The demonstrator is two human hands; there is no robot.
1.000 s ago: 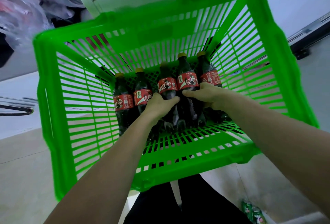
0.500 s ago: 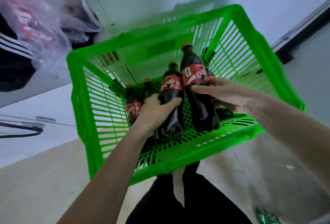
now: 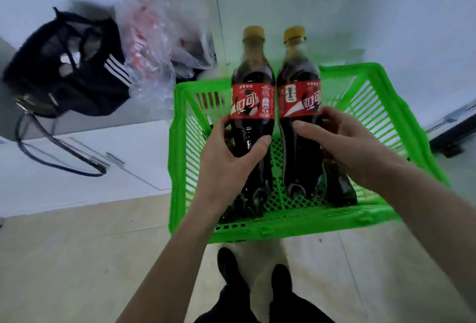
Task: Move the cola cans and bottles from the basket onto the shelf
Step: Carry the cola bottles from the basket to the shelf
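Two cola bottles with red labels and gold caps are held upright side by side, above the green slatted basket (image 3: 291,222). My left hand (image 3: 226,160) grips the left cola bottle (image 3: 252,95) around its lower body. My right hand (image 3: 342,139) grips the right cola bottle (image 3: 298,95) just below the label. Behind my right hand, another dark bottle (image 3: 340,188) still stands in the basket. More bottles at the basket's left are mostly hidden by my left hand. No shelf is in view.
The basket sits on a pale floor in front of my feet (image 3: 252,276). A black bag with white stripes (image 3: 69,65) and a crumpled clear plastic bag (image 3: 157,47) lie at the back left. A dark rail (image 3: 453,126) runs at the right edge.
Both hands have lifted their bottles up out of the basket, from resting among the others to well above the rim. The view has tilted up, so the basket looks smaller and lower.
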